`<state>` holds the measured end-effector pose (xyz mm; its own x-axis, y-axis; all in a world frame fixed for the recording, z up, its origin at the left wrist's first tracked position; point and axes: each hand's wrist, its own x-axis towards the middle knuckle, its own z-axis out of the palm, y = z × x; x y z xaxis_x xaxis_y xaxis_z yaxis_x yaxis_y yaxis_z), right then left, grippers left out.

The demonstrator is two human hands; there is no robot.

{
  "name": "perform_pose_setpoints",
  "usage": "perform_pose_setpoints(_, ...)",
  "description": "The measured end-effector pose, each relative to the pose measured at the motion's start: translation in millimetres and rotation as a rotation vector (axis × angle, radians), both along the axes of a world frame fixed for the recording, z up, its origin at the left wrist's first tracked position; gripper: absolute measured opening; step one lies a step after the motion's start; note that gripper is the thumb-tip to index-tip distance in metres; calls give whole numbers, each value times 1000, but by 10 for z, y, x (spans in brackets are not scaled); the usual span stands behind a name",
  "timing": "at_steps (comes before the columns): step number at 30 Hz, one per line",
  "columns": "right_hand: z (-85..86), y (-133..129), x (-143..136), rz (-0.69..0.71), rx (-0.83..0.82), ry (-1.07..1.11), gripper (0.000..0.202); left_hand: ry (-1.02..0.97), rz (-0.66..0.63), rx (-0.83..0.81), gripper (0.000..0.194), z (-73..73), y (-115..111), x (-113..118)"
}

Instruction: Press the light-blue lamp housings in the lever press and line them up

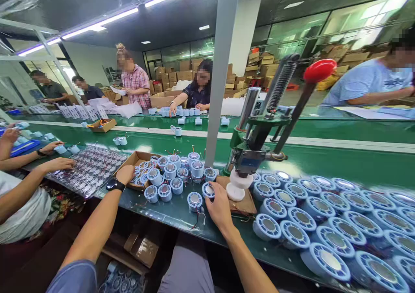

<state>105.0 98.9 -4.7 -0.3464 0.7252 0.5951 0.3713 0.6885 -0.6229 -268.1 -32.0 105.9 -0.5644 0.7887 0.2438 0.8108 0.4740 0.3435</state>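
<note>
My left hand (126,174), with a dark watch on the wrist, reaches to the near edge of a small cardboard box (138,158). Light-blue rings (142,172) lie in that box; my left fingers are hidden. My right hand (219,206) has thumb and fingers around a light-blue round casing (208,190) with a grey disc on top. Beside it stands a similar casing (195,201) with thin wires trailing. Several more casings (170,170) are grouped and partly stacked between my hands. Right of my right hand is a hand press (249,154) with a red-knobbed lever and white round pads.
Rows of light-blue casings (324,228) cover the bench on the right. A grey post (220,77) rises behind the work. A green conveyor belt (155,144) runs across. At left, a co-worker's hands (61,164) are over a tray of small parts (92,167). Others sit opposite.
</note>
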Motion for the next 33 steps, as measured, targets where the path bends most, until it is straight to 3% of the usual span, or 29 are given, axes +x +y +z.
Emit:
perform_pose_setpoints(3,124,-2,30,-21,8,-34,43,14,32,-156,28,19,18,-24)
perform_pose_setpoints(6,244,-239,4,18,114,-83,44,45,88,-177,25,108,11,-7)
perform_pose_setpoints(9,251,-500,-70,106,346,-214,39,112,158,-82,25,255,-59,89)
perform_pose_setpoints(12,143,-645,-7,131,450,-280,36,180,202,69,35,318,-198,403)
perform_pose_setpoints(14,51,-689,155,172,388,-252,40,125,84,134,36,208,-274,801)
perform_pose_setpoints(15,10,-700,259,195,338,-222,41,31,-66,160,33,99,-285,1050)
perform_pose_setpoints(17,-55,-699,472,215,255,-146,38,-193,-412,130,29,-193,-228,1585)
perform_pose_setpoints(19,-97,-676,647,185,203,-78,33,-296,-591,102,31,-513,-87,2053)
perform_pose_setpoints(22,-136,-643,800,123,151,-24,29,-264,-599,208,35,-893,106,2420)
perform_pose_setpoints(25,-161,-650,855,104,105,5,29,-207,-503,248,35,-1088,108,2443)
perform_pose_setpoints(29,-174,-686,837,49,50,21,39,-159,-476,174,50,-1146,-22,2376)
perform_pose_setpoints(33,-203,-721,717,57,-16,29,47,-222,-386,227,51,-1059,-38,2466)
